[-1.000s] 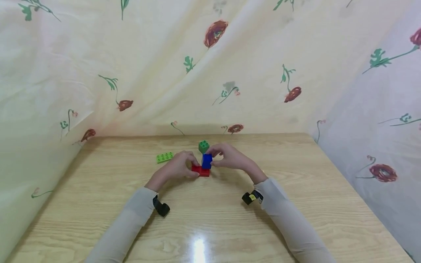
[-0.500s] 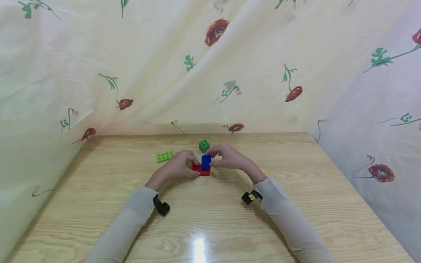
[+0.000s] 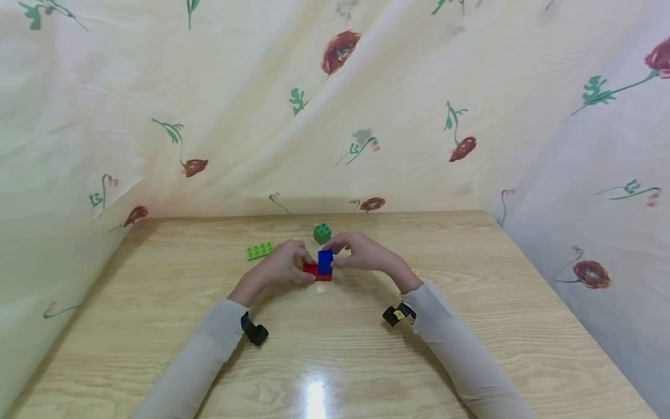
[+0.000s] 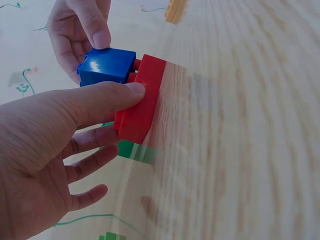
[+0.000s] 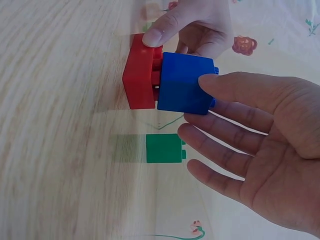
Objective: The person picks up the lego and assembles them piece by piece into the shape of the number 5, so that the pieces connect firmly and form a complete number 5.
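A long red toy brick (image 3: 324, 278) lies on the wooden table, with my left hand (image 3: 281, 263) pinching its left end between thumb and fingers. Over its right end stands a blue toy brick (image 3: 325, 263), which my right hand (image 3: 361, 251) holds by thumb and fingertips. In the right wrist view the blue brick (image 5: 184, 82) lines up with the red brick (image 5: 139, 75), and red studs show in a narrow gap between them. The left wrist view shows the same gap beside my left thumb (image 4: 112, 100).
Just behind the hands stands a green brick (image 3: 322, 233). A flat lime-green brick (image 3: 259, 251) lies beyond my left hand. Past my right wrist a yellow-orange brick (image 4: 176, 11) is mostly hidden in the head view. Flowered cloth (image 3: 251, 116) hangs behind the table.
My right hand has brought the blue brick slightly left and down over the red brick and turned it straighter. My left hand keeps its grip on the red brick.
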Available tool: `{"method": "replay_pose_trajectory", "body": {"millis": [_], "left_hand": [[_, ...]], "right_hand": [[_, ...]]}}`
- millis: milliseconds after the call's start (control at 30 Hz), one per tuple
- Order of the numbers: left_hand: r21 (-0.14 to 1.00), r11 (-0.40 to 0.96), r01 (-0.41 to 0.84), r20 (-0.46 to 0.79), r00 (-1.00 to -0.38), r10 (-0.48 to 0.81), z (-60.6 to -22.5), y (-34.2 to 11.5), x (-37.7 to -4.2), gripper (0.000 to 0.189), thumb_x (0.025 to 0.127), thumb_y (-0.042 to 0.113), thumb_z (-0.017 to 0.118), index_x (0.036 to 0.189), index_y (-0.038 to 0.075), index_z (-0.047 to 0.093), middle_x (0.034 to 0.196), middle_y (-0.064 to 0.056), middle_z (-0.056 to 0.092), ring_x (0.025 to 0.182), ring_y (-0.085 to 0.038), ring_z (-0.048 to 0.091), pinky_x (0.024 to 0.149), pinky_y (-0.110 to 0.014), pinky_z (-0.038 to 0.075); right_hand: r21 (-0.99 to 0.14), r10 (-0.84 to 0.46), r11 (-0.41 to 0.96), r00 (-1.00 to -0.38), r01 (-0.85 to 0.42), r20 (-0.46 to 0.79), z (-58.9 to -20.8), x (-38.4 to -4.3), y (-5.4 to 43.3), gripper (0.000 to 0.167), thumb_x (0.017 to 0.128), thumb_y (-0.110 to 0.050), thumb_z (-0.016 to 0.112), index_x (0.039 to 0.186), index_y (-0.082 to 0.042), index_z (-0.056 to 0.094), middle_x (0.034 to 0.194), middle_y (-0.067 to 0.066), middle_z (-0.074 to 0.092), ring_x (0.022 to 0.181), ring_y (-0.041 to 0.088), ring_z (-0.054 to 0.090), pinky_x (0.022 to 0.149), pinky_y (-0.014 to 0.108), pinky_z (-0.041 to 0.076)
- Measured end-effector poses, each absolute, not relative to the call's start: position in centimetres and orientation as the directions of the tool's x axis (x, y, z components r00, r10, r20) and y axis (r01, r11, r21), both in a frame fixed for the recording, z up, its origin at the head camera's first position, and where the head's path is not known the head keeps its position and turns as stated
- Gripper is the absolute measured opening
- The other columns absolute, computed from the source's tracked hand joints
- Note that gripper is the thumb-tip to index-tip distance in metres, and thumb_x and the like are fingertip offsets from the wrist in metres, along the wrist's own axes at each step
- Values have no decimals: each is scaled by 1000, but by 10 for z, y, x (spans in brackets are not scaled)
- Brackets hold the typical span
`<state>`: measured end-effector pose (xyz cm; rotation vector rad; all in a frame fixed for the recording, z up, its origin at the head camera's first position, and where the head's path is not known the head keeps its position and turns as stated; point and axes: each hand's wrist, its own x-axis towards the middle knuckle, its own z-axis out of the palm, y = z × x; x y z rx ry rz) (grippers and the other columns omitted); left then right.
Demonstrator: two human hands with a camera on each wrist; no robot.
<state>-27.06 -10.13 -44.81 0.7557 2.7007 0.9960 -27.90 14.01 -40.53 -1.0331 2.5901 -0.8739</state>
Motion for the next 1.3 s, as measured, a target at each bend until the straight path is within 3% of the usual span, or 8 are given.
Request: {"method": "replay_pose_trajectory", "body": {"millis": [867, 1300], "left_hand": [[634, 640, 435, 62, -853, 519, -447, -100, -269, 24, 78, 22, 90, 99, 12, 81, 96, 2, 66, 97, -18, 59, 88, -40, 49], [633, 640, 437, 22, -836, 549, -445, -106, -271, 28, 81, 16, 87, 108, 11, 80, 103, 2, 68, 97, -16, 60, 88, -38, 50]], "right_hand": [[-624, -675, 579, -738, -524, -6, -403, -277, 139, 36, 92, -11, 75, 126, -5, 69, 118, 9, 73, 114, 33, 65, 103, 56, 49], [-618, -677, 577, -736, -534, 3, -402, -275, 139, 35, 92, -11, 75, 126, -5, 70, 117, 9, 74, 114, 33, 65, 101, 56, 50]]}}
